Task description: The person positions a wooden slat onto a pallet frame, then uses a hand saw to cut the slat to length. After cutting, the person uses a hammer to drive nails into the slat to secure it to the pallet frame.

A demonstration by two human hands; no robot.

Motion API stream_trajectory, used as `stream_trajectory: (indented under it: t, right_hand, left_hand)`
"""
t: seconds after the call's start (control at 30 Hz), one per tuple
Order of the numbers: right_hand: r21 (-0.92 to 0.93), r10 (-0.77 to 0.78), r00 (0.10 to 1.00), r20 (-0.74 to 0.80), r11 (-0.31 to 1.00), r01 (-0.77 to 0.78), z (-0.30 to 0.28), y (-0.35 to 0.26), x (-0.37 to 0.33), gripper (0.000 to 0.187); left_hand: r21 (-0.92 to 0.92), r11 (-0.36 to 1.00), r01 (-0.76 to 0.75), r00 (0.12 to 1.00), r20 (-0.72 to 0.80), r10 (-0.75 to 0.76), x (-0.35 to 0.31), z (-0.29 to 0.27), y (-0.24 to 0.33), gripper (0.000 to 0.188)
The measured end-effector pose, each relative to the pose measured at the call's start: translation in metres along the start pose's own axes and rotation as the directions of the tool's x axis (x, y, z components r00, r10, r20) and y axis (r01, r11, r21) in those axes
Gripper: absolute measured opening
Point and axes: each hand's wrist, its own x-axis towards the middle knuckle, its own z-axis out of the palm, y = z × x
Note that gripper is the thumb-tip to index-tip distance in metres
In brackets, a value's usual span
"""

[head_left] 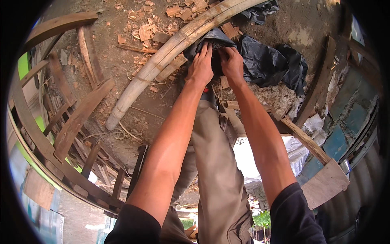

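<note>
The left grip (200,69) and right grip (232,65) meet at a black plastic sheet (268,61) beside the pale curved pole (162,56), the sheet's loose end on the ground (280,36) at right. The right grip pinches an edge; the left's fingertips are hidden, its closure undeterminable. The step appears to be working the folds; the next move likely calls for steady edge tension.

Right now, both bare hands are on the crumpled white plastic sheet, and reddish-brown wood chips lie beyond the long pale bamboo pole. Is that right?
Not the colour: the head view shows the crumpled plastic sheet is black, not white. The rest holds: the bare left hand and right hand are on it, and reddish-brown wood chips lie beyond the long pale bamboo pole.
</note>
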Motion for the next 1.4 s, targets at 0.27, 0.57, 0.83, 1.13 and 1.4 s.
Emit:
stream_trajectory:
  t: [0.27,0.57,0.83,1.13,1.4]
  right_hand:
    - [0.468,0.443,0.872,0.209,0.737,-0.487,-0.045,-0.044,-0.003,0.033]
    - [0.441,0.352,0.887,0.299,0.773,-0.456,-0.099,-0.141,-0.025,0.028]
    - [-0.083,0.381,0.924,0.042,0.923,-0.376,-0.063,-0.092,-0.037,0.024]
    - [-0.210,0.035,0.995,0.095,0.978,-0.014,0.006,-0.014,0.001,0.016]
    - [-0.391,-0.224,0.932,0.284,0.861,0.326,0.000,0.009,0.007,0.021]
  left_hand:
    - [-0.630,0.776,0.026,0.997,-0.043,-0.068,-0.016,-0.029,0.002,0.044]
    - [-0.875,0.475,0.089,0.985,0.007,-0.173,-0.083,-0.118,0.034,0.029]
    - [-0.440,0.896,0.062,0.988,-0.102,-0.118,-0.093,-0.121,0.015,0.022]
    - [-0.099,0.995,-0.019,0.995,-0.097,0.009,-0.003,-0.014,-0.013,0.050]
    - [-0.185,0.973,-0.140,0.979,-0.171,0.109,-0.003,-0.003,-0.021,0.040]
